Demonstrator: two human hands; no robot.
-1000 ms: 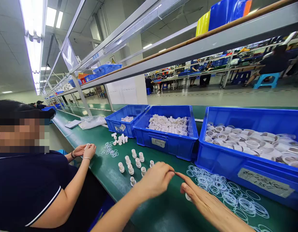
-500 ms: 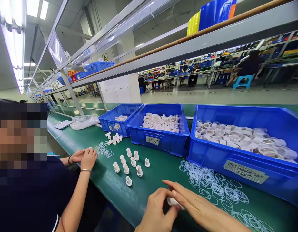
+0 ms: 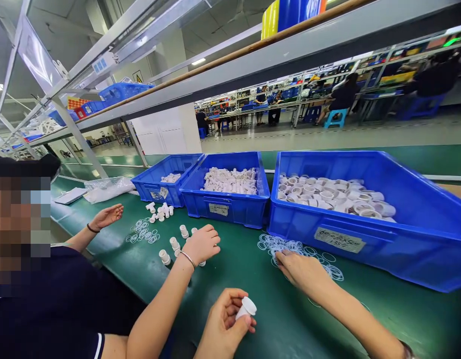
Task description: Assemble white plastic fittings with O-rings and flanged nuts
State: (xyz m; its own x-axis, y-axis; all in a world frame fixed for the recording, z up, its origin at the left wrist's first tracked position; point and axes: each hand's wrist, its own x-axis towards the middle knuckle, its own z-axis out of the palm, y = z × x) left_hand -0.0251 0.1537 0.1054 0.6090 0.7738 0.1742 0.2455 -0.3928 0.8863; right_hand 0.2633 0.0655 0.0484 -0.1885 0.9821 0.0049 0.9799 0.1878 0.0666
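Held upright in my left hand is a white plastic fitting, a short tube with a flared rim at the top; the fingers wrap round it near the bench's front. My right hand reaches palm down into a pile of thin translucent rings. Its fingers are drawn together, with the tips on the rings; whether one is pinched is hidden. Left of my hands, several white fittings stand on the green bench, partly covered by a co-worker's hand.
Three blue bins line the back: a large one with wide white rings, a middle one and a left one with white parts. The co-worker's other hand is near a small ring pile and loose white T-shaped pieces.
My right hand has left the fitting and moved right to the ring pile. My left hand keeps the fitting, now tilted up. The co-worker's hands have parted, one reaching over the standing fittings.
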